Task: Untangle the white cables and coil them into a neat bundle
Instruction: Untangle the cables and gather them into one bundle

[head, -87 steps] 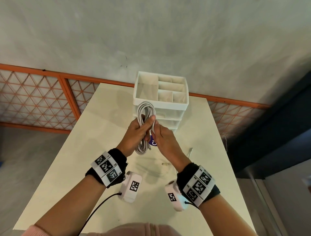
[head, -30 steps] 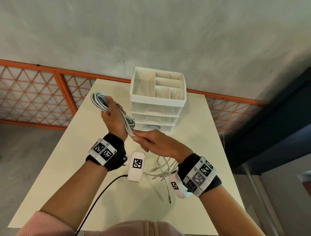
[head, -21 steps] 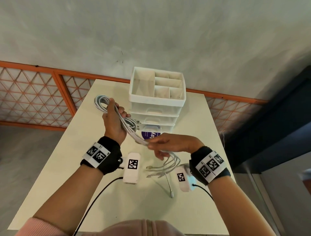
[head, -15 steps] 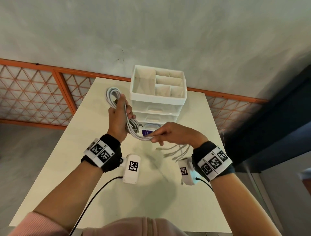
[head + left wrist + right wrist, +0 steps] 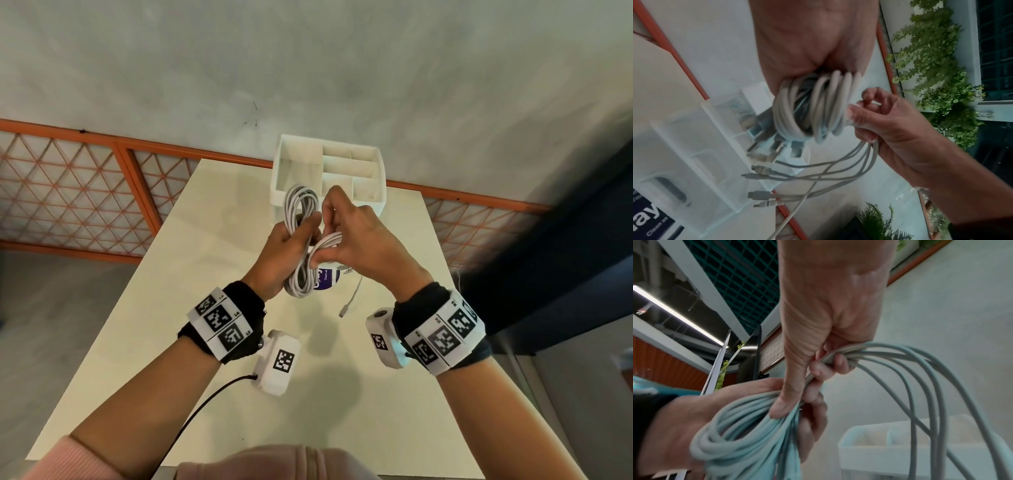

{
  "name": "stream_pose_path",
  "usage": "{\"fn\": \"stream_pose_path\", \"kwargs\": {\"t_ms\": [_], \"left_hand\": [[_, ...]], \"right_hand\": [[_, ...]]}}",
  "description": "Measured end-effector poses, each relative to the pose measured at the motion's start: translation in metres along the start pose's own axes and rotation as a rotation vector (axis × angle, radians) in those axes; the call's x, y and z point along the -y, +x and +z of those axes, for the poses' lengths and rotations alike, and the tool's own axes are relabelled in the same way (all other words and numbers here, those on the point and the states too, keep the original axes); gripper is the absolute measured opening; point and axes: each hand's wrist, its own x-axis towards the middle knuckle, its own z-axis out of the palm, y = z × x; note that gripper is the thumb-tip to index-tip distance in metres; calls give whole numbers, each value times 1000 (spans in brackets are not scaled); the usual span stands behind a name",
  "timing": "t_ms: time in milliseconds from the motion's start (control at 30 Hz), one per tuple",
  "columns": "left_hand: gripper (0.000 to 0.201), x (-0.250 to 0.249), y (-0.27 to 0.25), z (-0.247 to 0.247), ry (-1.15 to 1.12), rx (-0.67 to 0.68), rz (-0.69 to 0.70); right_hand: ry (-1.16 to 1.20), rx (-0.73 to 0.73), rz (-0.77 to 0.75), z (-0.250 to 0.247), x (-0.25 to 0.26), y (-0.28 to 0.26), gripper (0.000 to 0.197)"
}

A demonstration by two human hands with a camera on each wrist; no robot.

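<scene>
A coil of white cables (image 5: pixel 302 202) stands upright in front of me, and my left hand (image 5: pixel 301 233) grips it round its middle. My right hand (image 5: pixel 325 240) pinches a bunch of loose strands (image 5: pixel 330 238) right beside the coil, its thumb pressed against them. In the left wrist view the coil (image 5: pixel 818 105) hangs from my palm, and several tails with connectors (image 5: pixel 760 162) trail below the right hand (image 5: pixel 890 129). The right wrist view shows the strands (image 5: pixel 890 356) arching away from my right fingers (image 5: pixel 818 368). One plug (image 5: pixel 342 312) dangles just above the table.
A white drawer organizer (image 5: pixel 294 161) with open top compartments stands at the table's far end, just behind my hands. Beneath the coil lies a round item with a purple label (image 5: pixel 327 279). The cream table (image 5: pixel 205 308) ends at an orange lattice railing (image 5: pixel 85 198).
My left hand has carried the coil from the left to the centre, in front of the organizer. My right hand has risen with the loose strands and brought them against the coil.
</scene>
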Motion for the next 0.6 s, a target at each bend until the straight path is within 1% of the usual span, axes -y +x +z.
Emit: {"fn": "stream_pose_path", "kwargs": {"t_ms": [67, 133, 200, 233, 267, 333, 400, 433, 500, 533, 600], "left_hand": [[36, 1, -1, 2, -20, 31, -8], [35, 1, -3, 1, -23, 58, -62], [41, 1, -5, 0, 3, 95, -129], [45, 0, -6, -1, 39, 114, -152], [49, 0, -6, -2, 91, 136, -160], [51, 0, -5, -4, 186, 189, -149], [50, 0, -5, -8, 202, 234, -142], [48, 1, -5, -10, 184, 259, -149], [42, 4, -5, -14, 111, 309, -196], [40, 6, -5, -15, 67, 321, -233], [37, 10, -6, -17, 2, 319, -288]], "right_hand": [[-111, 3, -12, 0, 4, 1, 65], [-262, -3, -13, -1, 6, 2, 70], [-385, -15, -11, -2, 6, 2, 76], [-407, -13, -8, -1, 5, 2, 77], [-399, -5, -6, -1, 4, 2, 77], [-292, 32, 1, -1, 0, 2, 74], [-141, 88, 32, -4, -9, 3, 67], [-105, 120, 56, -7, -14, 3, 62], [-167, 192, 121, -15, -20, 3, 53], [-225, 230, 155, -19, -22, 3, 54], [-280, 292, 198, -28, -25, 2, 64]]}}
